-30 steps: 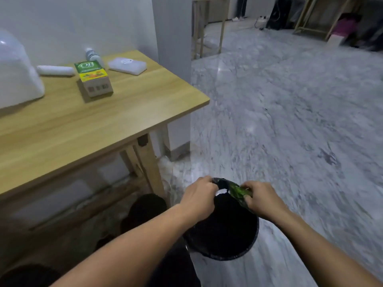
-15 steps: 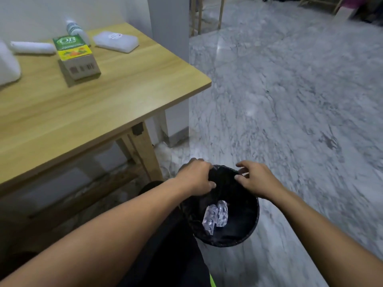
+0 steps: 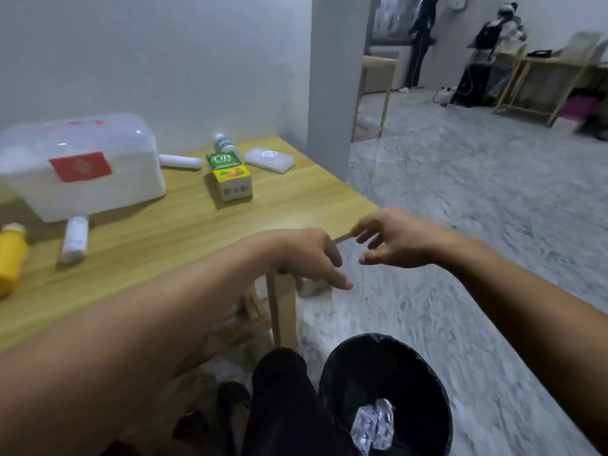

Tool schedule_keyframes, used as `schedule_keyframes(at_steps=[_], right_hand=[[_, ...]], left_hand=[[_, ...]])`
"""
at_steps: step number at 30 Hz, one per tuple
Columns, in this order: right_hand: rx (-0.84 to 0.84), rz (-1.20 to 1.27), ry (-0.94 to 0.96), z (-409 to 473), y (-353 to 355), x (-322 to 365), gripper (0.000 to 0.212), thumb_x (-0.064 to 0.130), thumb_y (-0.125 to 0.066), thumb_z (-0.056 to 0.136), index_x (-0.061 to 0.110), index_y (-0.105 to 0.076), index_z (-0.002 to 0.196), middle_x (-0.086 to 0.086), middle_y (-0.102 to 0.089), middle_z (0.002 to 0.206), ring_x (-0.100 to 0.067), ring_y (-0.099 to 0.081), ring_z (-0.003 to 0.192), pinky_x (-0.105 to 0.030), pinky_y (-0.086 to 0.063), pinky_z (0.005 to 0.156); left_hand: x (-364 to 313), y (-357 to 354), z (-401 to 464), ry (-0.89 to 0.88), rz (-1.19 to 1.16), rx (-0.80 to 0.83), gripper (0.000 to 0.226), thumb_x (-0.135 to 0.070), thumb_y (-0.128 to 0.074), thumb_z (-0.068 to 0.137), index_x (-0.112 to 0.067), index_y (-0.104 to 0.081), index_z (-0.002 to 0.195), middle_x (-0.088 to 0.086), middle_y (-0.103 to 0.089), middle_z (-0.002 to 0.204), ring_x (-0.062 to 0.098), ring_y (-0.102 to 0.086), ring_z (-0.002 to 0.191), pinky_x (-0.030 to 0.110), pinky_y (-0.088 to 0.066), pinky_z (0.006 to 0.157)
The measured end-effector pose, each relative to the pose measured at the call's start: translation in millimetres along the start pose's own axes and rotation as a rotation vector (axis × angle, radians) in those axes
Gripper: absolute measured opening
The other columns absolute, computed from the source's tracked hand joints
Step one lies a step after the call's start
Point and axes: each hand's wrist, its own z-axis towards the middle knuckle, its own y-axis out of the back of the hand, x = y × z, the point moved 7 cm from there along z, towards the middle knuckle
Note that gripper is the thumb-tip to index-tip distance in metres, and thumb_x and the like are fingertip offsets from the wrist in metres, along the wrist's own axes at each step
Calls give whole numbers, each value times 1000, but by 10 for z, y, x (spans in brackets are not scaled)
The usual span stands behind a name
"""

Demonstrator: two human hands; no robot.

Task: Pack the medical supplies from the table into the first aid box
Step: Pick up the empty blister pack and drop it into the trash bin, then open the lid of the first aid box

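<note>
Both my hands hang empty, fingers loose: my left hand [image 3: 309,258] over the corner of the table [image 3: 184,232], my right hand [image 3: 398,240] just past it. On the table I count one first aid box [image 3: 82,166], closed, two white rolls [image 3: 180,161], one green carton [image 3: 230,172], one small bottle [image 3: 223,143], one white pack [image 3: 269,159], one yellow container [image 3: 10,258]. One black bin [image 3: 388,390] on the floor holds crumpled foil [image 3: 373,426].

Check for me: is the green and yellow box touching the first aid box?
Apart. The head view shows bare table between the green and yellow box and the first aid box; a white roll lies behind that gap.
</note>
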Motion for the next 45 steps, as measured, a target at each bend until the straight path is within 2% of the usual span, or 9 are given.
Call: schedule_keyframes(at_steps=[4,12,17,20,23,29,32,37,45], right_hand=[[-37,-33,109,255,280,644,46,22,-80,75,19,-63,118,0,-69,111,-15,-66,96,-37,-55,88],[-86,-84,306,820,462,1879,42,21,-80,75,22,-67,114,3,-72,105,-15,-68,92,-37,-56,87],[-142,-103,428,1152,337,2571,40,23,-78,73,23,-68,112,5,-73,105,-14,-67,93,-36,-54,89],[-184,-136,514,1339,172,2927,42,24,-76,75,20,-65,116,2,-71,111,-18,-64,99,-38,-52,90],[-236,-222,606,1501,-17,3214,44,25,-71,82,18,-60,124,-4,-66,118,-23,-59,107,-32,-48,87],[-437,-302,814,1696,-211,3563,29,18,-69,83,7,-65,110,-12,-63,122,-31,-52,120,-44,-46,97],[-534,-316,886,1806,-254,3613,38,22,-72,82,8,-62,115,-12,-62,127,-30,-53,121,-43,-45,101],[-600,-345,957,1877,-364,3596,34,25,-73,80,11,-57,107,-15,-64,122,-33,-62,109,-50,-49,88],[-652,-462,949,1967,-537,3496,54,21,-82,69,12,-52,113,-23,-57,131,-41,-55,120,-58,-45,97]], left_hand=[[177,466,-472,-18,-259,-42,55,-40,-75,76,-14,-62,123,2,-70,111,14,-68,97,34,-58,87],[1105,1345,-1252,192,-67,-390,54,-42,-76,75,-13,-65,120,6,-68,119,22,-64,108,36,-52,96],[1722,1710,-1605,340,81,-558,58,-45,-74,75,-11,-63,120,8,-69,107,18,-59,90,29,-47,76],[2105,1874,-1760,413,141,-672,50,-44,-74,74,-14,-67,114,4,-68,113,22,-60,101,34,-50,83],[2433,1983,-1902,486,170,-777,61,-44,-72,76,-17,-58,128,5,-58,134,24,-53,121,35,-45,98],[2834,2076,-2026,442,143,-982,59,-38,-67,82,-15,-52,134,4,-50,143,24,-44,132,37,-37,109],[2962,2095,-2019,439,111,-1031,57,-42,-63,84,-16,-52,134,4,-50,143,23,-45,132,37,-37,110],[3140,2085,-1991,455,49,-1071,56,-44,-62,85,-18,-54,134,2,-48,146,21,-43,136,35,-34,112],[3203,2054,-1961,456,15,-1131,58,-45,-63,84,-21,-53,135,-1,-46,148,16,-36,141,40,-32,115]])
